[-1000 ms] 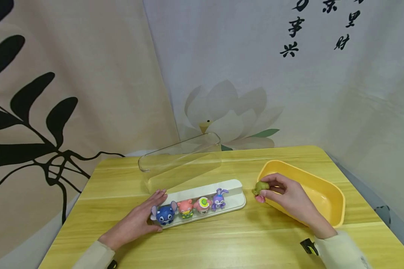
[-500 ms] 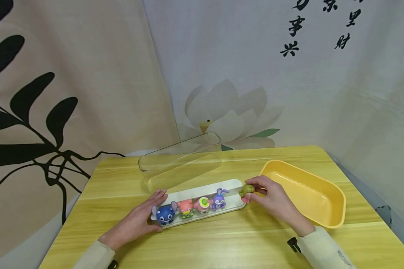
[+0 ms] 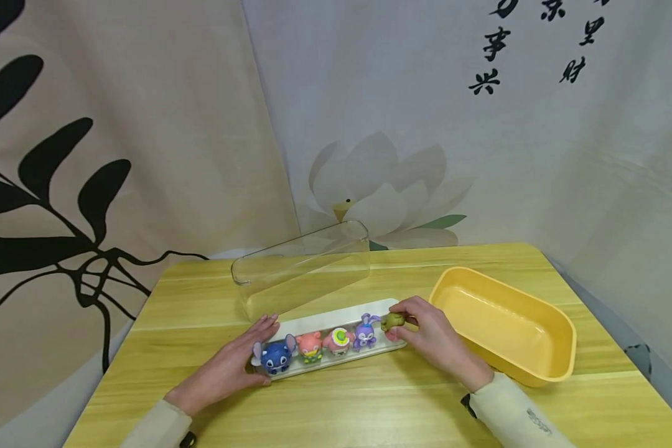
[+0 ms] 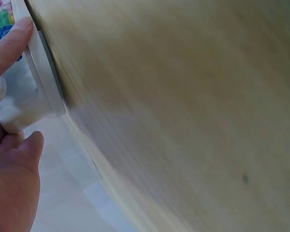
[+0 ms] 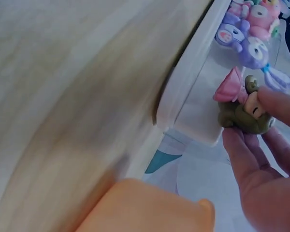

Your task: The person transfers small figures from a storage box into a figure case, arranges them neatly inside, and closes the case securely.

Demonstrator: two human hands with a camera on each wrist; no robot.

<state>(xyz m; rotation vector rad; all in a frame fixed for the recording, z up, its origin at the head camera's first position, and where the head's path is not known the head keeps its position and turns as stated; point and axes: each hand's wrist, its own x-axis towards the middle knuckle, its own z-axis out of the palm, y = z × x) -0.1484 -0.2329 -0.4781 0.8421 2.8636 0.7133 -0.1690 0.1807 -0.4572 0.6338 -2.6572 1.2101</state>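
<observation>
My right hand (image 3: 434,333) pinches a small olive-green figurine (image 3: 392,321) with a pink skirt over the right end of a long white display base (image 3: 330,317). In the right wrist view, the figurine's face (image 5: 253,105) is turned partly sideways between thumb and fingers. Several figurines stand in a row on the base: a blue big-eared one (image 3: 274,357) at the left, a pink one (image 3: 310,346), another pink one with a green-and-white top (image 3: 338,341) and a purple long-eared rabbit (image 3: 365,334). My left hand (image 3: 232,367) grips the base's left end, thumb (image 4: 12,46) on its front rim.
Behind the base, a clear plastic cover (image 3: 305,267) stands on the wooden table (image 3: 336,410). A yellow tray (image 3: 509,323) lies to the right, close to my right hand. A printed curtain (image 3: 392,93) hangs behind the table's far edge.
My right hand has carried the olive-green figurine leftward, from beside the yellow tray to over the right end of the white base, next to the purple rabbit. My left hand has stayed put.
</observation>
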